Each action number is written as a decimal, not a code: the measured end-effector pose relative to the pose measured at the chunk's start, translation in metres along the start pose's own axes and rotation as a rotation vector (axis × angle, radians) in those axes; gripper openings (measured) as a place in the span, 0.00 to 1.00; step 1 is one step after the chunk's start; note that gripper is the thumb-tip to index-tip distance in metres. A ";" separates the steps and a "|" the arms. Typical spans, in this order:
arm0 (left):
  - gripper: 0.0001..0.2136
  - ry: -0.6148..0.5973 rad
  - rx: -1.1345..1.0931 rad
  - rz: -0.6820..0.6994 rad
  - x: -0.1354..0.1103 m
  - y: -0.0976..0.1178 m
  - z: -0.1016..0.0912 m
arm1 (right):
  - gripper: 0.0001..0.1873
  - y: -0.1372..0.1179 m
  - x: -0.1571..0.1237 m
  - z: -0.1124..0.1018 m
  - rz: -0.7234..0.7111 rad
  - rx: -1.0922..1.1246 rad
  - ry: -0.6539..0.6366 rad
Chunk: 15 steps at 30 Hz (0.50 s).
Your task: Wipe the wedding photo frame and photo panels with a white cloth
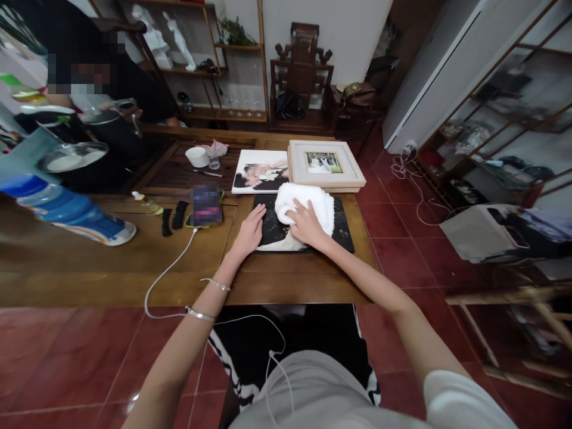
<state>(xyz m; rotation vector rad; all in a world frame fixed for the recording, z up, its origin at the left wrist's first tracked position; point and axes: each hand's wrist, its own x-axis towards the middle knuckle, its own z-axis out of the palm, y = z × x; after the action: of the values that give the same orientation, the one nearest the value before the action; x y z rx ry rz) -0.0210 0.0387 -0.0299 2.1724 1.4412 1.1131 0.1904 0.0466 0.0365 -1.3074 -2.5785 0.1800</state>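
Observation:
A dark picture panel [342,221] with a pale area along its near edge lies flat on the wooden table. My left hand [250,231] rests on the panel's left edge, fingers stretched out and holding nothing. On the panel's upper middle sits a folded white towel [319,199]. My right hand [308,225] presses down on this towel, its fingers dug into the folds. Part of the panel's surface is hidden under the towel and hand. Just behind the panel lie a white-edged photo print [263,161] and a light-framed photo [353,167].
On the wooden table [187,283] to the left are a phone [205,205] with a white cable [156,268], two black strips, a small bottle and a large blue bottle [84,211]. A white cup [196,157] stands farther back. Another person [134,77] is at the far left.

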 end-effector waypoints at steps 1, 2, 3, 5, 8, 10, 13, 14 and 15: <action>0.20 0.002 -0.002 -0.004 0.000 0.000 0.000 | 0.25 -0.004 -0.004 0.002 -0.024 0.005 -0.001; 0.20 0.002 -0.003 -0.008 0.000 0.001 0.000 | 0.25 -0.010 -0.010 0.003 -0.055 0.014 -0.009; 0.20 0.002 -0.003 -0.011 0.000 0.001 -0.001 | 0.24 -0.017 -0.019 0.004 -0.092 0.027 -0.021; 0.21 -0.003 -0.003 -0.014 0.000 0.002 -0.001 | 0.22 -0.032 -0.043 0.004 -0.171 0.052 -0.050; 0.21 -0.007 -0.005 -0.018 0.000 0.004 -0.002 | 0.20 -0.049 -0.078 0.001 -0.270 0.081 -0.098; 0.20 -0.003 -0.006 -0.022 0.000 0.005 -0.002 | 0.20 -0.050 -0.093 -0.003 -0.307 0.109 -0.116; 0.20 0.002 -0.006 -0.023 -0.001 0.005 -0.002 | 0.21 -0.033 -0.097 -0.009 -0.280 0.131 -0.101; 0.20 0.004 -0.008 -0.022 -0.001 0.004 -0.001 | 0.21 -0.024 -0.095 -0.011 -0.246 0.122 -0.093; 0.20 0.005 -0.011 -0.019 -0.001 0.003 -0.001 | 0.22 -0.015 -0.090 -0.013 -0.199 0.101 -0.086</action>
<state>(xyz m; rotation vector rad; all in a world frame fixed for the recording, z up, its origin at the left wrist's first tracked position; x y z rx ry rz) -0.0196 0.0366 -0.0279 2.1458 1.4510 1.1178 0.2335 -0.0351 0.0380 -1.0228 -2.7119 0.3317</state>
